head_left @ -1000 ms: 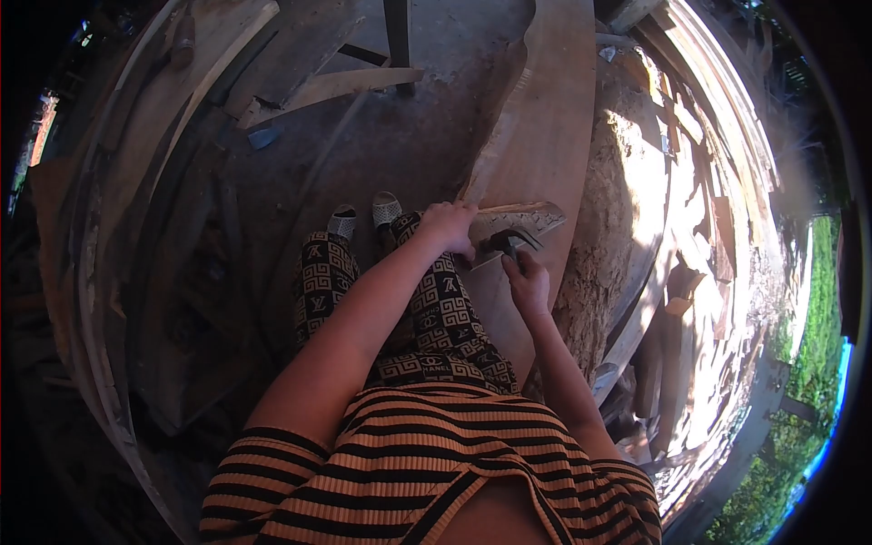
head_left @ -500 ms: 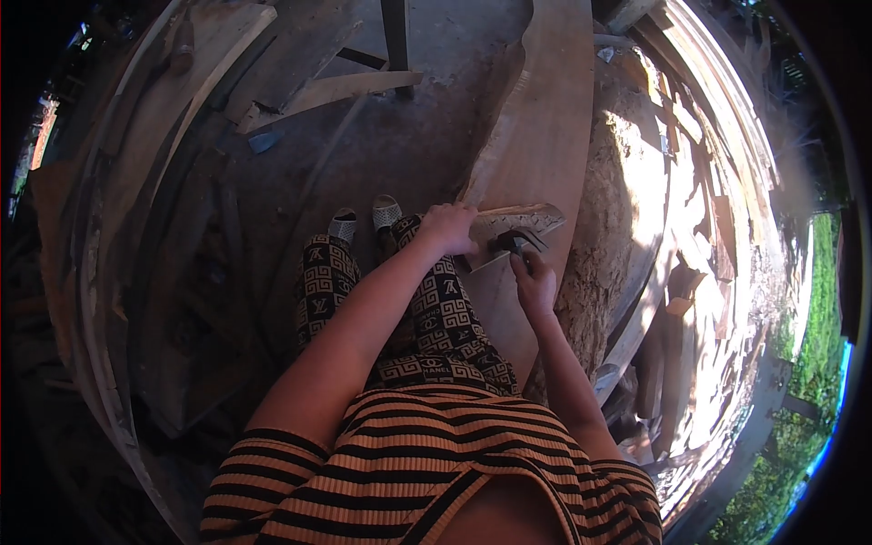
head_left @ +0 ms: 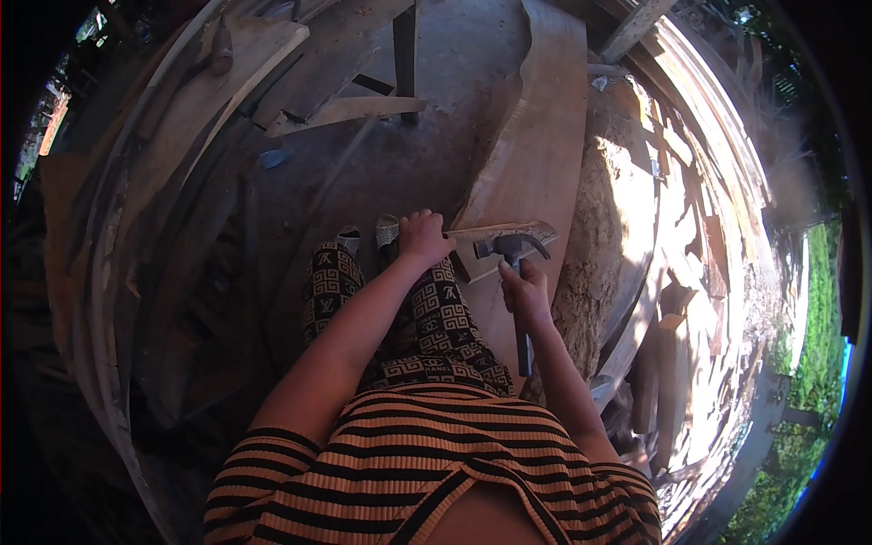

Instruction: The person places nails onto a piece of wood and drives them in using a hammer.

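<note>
My right hand [head_left: 527, 292] is wrapped round the handle of a claw hammer [head_left: 511, 247]. The hammer's dark head sits above my fist, claw to the right, and its handle points down toward my body. My left hand [head_left: 424, 240] is closed on the left end of a short piece of wood [head_left: 531, 227] with a pale, rough edge. This piece lies across a long wooden plank [head_left: 536, 150], and the hammer head partly covers it. A thin pale strip [head_left: 484, 274] shows just below; whether it belongs to the short piece I cannot tell.
A thick rough-barked log [head_left: 590, 245] lies along the plank's right side. Wood offcuts [head_left: 672, 345] are heaped farther right. Long boards [head_left: 245, 82] lean at the left, and a curved wood piece [head_left: 363, 109] rests by a dark post [head_left: 405, 54]. My feet are on the floor ahead.
My right hand has turned the hammer, so its head and full handle now show more plainly. My left hand has shifted slightly left and down in view, with the short wood piece.
</note>
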Demonstrator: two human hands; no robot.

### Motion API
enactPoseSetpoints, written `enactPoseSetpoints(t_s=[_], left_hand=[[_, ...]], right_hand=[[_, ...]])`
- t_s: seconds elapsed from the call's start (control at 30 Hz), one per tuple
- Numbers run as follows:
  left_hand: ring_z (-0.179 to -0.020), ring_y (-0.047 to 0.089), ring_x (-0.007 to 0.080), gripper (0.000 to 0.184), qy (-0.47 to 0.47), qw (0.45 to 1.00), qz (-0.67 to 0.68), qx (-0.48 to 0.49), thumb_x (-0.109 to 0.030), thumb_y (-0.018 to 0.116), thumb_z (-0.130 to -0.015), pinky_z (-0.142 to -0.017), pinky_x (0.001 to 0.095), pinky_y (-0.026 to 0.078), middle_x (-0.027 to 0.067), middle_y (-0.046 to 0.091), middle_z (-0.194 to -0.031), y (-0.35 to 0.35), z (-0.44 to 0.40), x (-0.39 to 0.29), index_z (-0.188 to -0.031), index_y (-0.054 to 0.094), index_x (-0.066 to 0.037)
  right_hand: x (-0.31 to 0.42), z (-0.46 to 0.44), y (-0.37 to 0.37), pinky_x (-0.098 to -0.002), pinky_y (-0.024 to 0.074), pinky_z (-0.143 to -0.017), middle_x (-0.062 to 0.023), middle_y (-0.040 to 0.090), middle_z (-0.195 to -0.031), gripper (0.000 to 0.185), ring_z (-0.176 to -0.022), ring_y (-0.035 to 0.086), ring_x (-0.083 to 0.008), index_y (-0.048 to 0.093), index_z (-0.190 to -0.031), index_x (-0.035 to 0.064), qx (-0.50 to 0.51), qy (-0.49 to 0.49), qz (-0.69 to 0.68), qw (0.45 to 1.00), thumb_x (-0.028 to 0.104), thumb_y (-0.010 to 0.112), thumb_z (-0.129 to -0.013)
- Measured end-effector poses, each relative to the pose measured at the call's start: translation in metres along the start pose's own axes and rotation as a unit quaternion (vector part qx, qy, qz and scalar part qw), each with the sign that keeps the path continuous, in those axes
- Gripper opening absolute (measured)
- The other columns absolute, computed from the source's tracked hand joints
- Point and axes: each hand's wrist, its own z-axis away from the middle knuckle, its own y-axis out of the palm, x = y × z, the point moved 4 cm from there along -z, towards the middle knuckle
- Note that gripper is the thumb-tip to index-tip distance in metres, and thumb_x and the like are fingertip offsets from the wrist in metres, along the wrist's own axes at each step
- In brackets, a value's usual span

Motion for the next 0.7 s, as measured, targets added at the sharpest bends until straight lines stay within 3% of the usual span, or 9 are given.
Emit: enactPoseSetpoints(t_s=[0.07,0.17,0.23,0.27,0.3,0.37,0.47,0.67,0.7], left_hand=[[-0.103,0.054,0.0279,0.041,-0.007,0.999,0.010,-0.043,-0.040,0.071,-0.068,-0.088,0.0424,0.042,0.0102,0.060,-0.101,-0.006,0.007,0.016,-0.094,0.066,-0.008],[-0.097,0.057,0.0267,0.047,-0.021,0.990,0.095,-0.103,-0.045,0.076,-0.067,-0.084,0.0400,0.045,0.0112,0.060,-0.096,-0.013,0.026,0.053,-0.089,0.064,-0.006],[-0.086,0.059,0.0227,0.052,-0.071,0.956,0.276,-0.071,-0.049,0.079,-0.065,-0.078,0.0359,0.048,0.0110,0.061,-0.090,-0.010,0.042,0.085,-0.085,0.062,-0.004],[-0.081,0.058,0.0175,0.052,-0.119,0.937,0.328,0.016,-0.049,0.080,-0.066,-0.073,0.0325,0.048,0.0107,0.061,-0.089,-0.004,0.049,0.099,-0.082,0.059,-0.004],[-0.081,0.058,0.0175,0.052,-0.120,0.938,0.326,0.014,-0.049,0.080,-0.066,-0.073,0.0325,0.048,0.0107,0.061,-0.089,-0.003,0.051,0.102,-0.082,0.059,-0.004],[-0.080,0.061,0.0205,0.061,-0.052,0.936,0.345,-0.049,-0.055,0.080,-0.063,-0.074,0.0350,0.049,0.0130,0.065,-0.086,-0.003,0.056,0.101,-0.083,0.061,0.000],[-0.082,0.062,0.0224,0.061,-0.040,0.925,0.370,-0.081,-0.053,0.080,-0.064,-0.076,0.0357,0.049,0.0131,0.065,-0.087,0.010,0.055,0.112,-0.086,0.061,0.001],[-0.083,0.059,0.0190,0.053,-0.025,0.893,0.447,-0.056,-0.044,0.082,-0.066,-0.077,0.0336,0.049,0.0102,0.063,-0.088,0.018,0.047,0.112,-0.086,0.060,0.000],[-0.083,0.059,0.0190,0.053,-0.020,0.894,0.445,-0.057,-0.044,0.082,-0.066,-0.077,0.0336,0.049,0.0102,0.063,-0.088,0.013,0.047,0.111,-0.086,0.060,0.000]], right_hand=[[0.009,0.009,0.014,-0.0218,0.0296,-0.037,0.0033,0.046,-0.057,0.023,-0.041,0.041,-0.0060,0.052,-0.085,0.0077,0.091,0.037,-0.046,0.994,0.026,0.064,-0.090],[0.013,0.027,0.039,-0.0215,0.0297,-0.037,0.0030,0.047,-0.059,0.023,-0.043,0.042,-0.0061,0.052,-0.086,0.0073,0.146,0.056,-0.081,0.984,0.026,0.063,-0.090],[0.010,0.033,0.051,-0.0215,0.0302,-0.039,0.0030,0.048,-0.060,0.023,-0.044,0.042,-0.0061,0.054,-0.086,0.0061,0.167,0.053,-0.074,0.982,0.027,0.064,-0.090],[0.005,0.034,0.059,-0.0215,0.0306,-0.040,0.0029,0.049,-0.061,0.023,-0.045,0.042,-0.0062,0.055,-0.087,0.0054,0.199,0.046,-0.060,0.977,0.026,0.064,-0.090],[0.000,0.035,0.068,-0.0214,0.0309,-0.040,0.0029,0.050,-0.061,0.023,-0.045,0.042,-0.0062,0.056,-0.087,0.0047,0.231,0.041,-0.047,0.971,0.026,0.064,-0.090],[-0.011,0.037,0.077,-0.0216,0.0314,-0.042,0.0028,0.050,-0.061,0.023,-0.045,0.042,-0.0062,0.057,-0.087,0.0037,0.241,0.052,-0.030,0.969,0.025,0.065,-0.090],[-0.017,0.037,0.086,-0.0228,0.0323,-0.041,0.0019,0.052,-0.059,0.028,-0.044,0.044,-0.0070,0.062,-0.088,-0.0006,0.253,0.047,0.055,0.965,0.027,0.067,-0.088],[-0.018,0.022,0.090,-0.0251,0.0341,-0.039,0.0004,0.053,-0.060,0.030,-0.044,0.045,-0.0089,0.065,-0.090,0.0001,0.226,0.055,0.138,0.963,0.029,0.069,-0.085],[-0.019,0.018,0.090,-0.0274,0.0393,-0.044,-0.0031,0.057,-0.063,0.032,-0.048,0.051,-0.0120,0.065,-0.093,-0.0010,0.230,0.057,0.172,0.956,0.030,0.070,-0.083]])
